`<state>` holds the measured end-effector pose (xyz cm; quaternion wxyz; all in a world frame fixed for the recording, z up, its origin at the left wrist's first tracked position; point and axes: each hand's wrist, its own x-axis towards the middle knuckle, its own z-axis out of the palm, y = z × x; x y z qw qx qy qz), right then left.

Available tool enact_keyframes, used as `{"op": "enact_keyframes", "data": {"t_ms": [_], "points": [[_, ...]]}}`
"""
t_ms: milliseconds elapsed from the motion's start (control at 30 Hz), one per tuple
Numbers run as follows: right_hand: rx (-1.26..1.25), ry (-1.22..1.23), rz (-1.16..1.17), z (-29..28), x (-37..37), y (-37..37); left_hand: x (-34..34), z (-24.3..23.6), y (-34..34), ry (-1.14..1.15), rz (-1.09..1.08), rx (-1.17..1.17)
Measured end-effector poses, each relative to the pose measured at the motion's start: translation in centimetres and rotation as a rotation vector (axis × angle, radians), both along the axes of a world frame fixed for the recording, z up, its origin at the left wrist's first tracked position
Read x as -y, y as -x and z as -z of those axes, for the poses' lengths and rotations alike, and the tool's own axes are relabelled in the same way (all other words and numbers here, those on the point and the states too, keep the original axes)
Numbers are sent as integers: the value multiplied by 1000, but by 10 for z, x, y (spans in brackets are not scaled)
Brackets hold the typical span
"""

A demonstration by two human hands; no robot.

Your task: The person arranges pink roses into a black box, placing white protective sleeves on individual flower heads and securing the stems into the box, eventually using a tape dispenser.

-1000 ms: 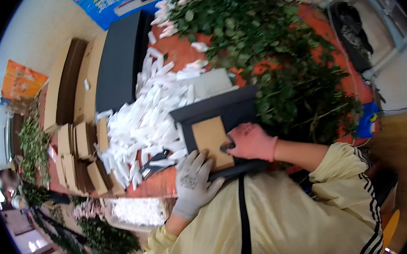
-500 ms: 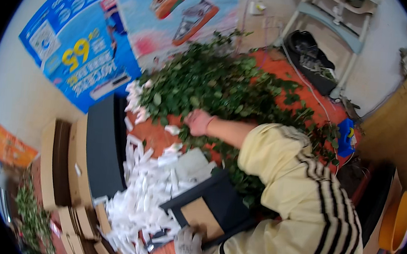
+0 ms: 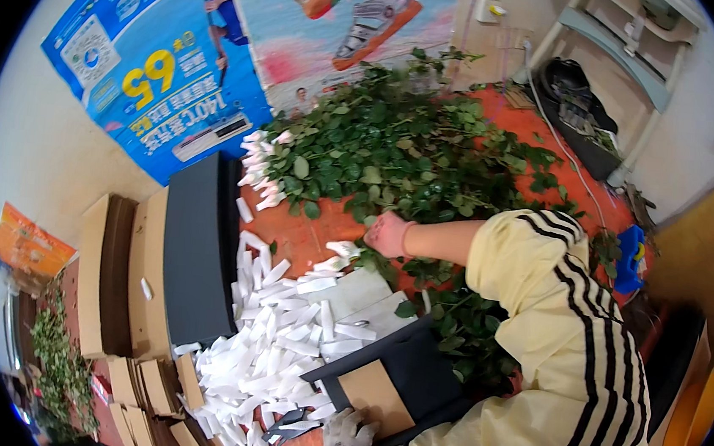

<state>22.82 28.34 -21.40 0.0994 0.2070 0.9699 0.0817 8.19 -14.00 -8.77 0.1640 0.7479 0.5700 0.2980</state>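
Observation:
My right hand (image 3: 387, 232), in a pink glove, is closed at the near edge of a heap of leafy rose stems (image 3: 415, 143). Beside its fingers sticks out a pale rose head (image 3: 343, 250), whose stem seems to run into the fist. At the bottom, my left hand (image 3: 349, 441) wears a light grey glove, its fingers curled by the lower edge of a black board (image 3: 425, 365) with a brown cardboard piece (image 3: 378, 390) on it. What the left fingers hold is hidden. Left of the board spreads a pile of white sleeves (image 3: 278, 344).
A long black box (image 3: 202, 243) and cardboard boxes (image 3: 105, 286) stand on the left. More pale rose heads (image 3: 262, 164) lie at the heap's left end. On the right are a blue object (image 3: 630, 260) and an orange-yellow bucket (image 3: 692, 418). Behind stands a pale-framed chair (image 3: 618, 50).
The view has shifted. My right hand has come slightly nearer to me and to the right, and the pale rose head moved with it. My left hand stays by the board.

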Motion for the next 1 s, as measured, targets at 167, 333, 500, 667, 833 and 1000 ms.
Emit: {"op": "enact_keyframes", "data": {"t_ms": [167,333,500,667,833,1000], "points": [[685,131,96,-45,-3,24,6,14,5,7,-49,-1],[66,-92,15,-95,-42,95,17,48,11,-18,-33,8],[-72,-260,286,-51,-100,157,27,74,8,119,-94,96],[136,-375,382,0,-127,175,25,66,10,1,-75,23],[16,-467,384,2,-153,176,12,54,11,13,-41,128],[-45,-398,342,-21,-165,160,14,63,10,-46,-35,86]]}}
